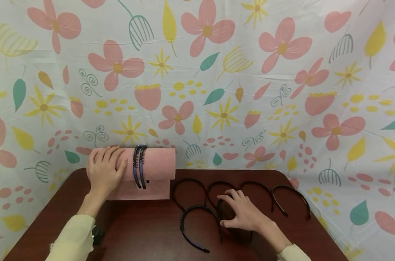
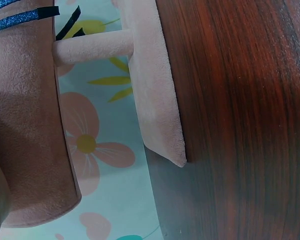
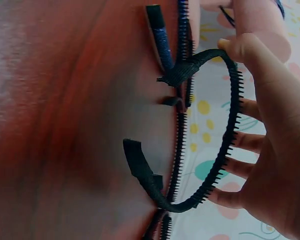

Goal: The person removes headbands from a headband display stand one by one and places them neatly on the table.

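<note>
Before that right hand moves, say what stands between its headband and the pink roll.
Only other headbands, lying low on the table: notably the front headband, just left of the right hand, and the rear headband, nearest the pink roll. Nothing taller is visible there.

So my whole view past the table is basically one big white sheet (image 1: 197, 81) covered in pink flowers (image 1: 208, 31), yellow starbursts (image 1: 223, 115), teal leaves (image 1: 209, 62) and little squiggly sprigs. It's kinda wrinkly, with faint creases running across it, and it drops behind the back edge and down past both sides of my table (image 1: 145, 224). The table's dark reddish-brown with streaky wood grain and rounded back corners. Light's soft and pretty even, just a dull shine on the tabletop.
</note>
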Motion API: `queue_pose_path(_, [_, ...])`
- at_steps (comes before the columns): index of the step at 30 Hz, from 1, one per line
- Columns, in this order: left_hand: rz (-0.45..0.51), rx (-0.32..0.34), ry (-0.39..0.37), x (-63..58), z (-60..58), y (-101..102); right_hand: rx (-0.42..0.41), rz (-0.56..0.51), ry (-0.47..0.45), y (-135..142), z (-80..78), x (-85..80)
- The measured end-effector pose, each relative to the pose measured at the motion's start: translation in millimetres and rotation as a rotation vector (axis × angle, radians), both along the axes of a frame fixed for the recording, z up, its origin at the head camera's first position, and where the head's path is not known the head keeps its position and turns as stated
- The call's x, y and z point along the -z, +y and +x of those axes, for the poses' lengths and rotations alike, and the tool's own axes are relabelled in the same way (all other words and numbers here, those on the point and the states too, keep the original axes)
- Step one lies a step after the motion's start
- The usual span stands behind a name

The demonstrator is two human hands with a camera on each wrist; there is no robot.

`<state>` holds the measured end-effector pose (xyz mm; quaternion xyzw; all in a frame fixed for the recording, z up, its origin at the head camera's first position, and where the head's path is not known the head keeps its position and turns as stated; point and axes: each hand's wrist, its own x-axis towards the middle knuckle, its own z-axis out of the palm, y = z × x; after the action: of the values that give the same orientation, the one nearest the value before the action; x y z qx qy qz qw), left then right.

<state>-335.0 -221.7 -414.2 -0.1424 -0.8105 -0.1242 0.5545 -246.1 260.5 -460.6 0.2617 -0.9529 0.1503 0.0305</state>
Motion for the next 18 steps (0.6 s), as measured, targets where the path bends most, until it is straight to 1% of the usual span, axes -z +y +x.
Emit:
queue_pose_path(8, [0.006, 0.001, 0.002, 1.1, -1.1, 1, -0.039, 0.031, -0.09, 7, 6.3, 8.7])
queue_pose_path(14, [0.009, 0.003, -0.001, 0.7, -0.6, 0, -0.044, 0.061, -0.154, 10, 9.4, 14.3])
queue_pose_path(18, [0.009, 0.004, 0.005, 0.1, -0.2, 1, -0.038, 0.073, -0.178, 11, 9.3, 17.6])
